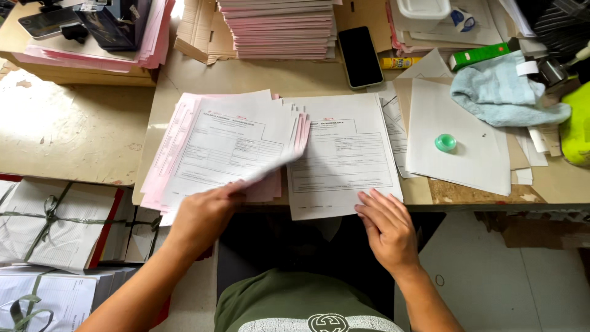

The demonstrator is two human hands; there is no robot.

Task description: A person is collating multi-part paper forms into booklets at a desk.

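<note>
Head view: the left hand [206,212] pinches the near edge of a lifted white sheet [270,166] above the fanned pink-and-white stack [215,141], which overhangs the desk edge [485,200]. The right hand [387,227] lies flat, fingers spread, on the near corner of the white forms pile [344,154]. A green round cap [445,142] sits well apart to the right.

Bare forearms, no sleeves; olive-green shirt [295,301], white patterned band across front.
</note>
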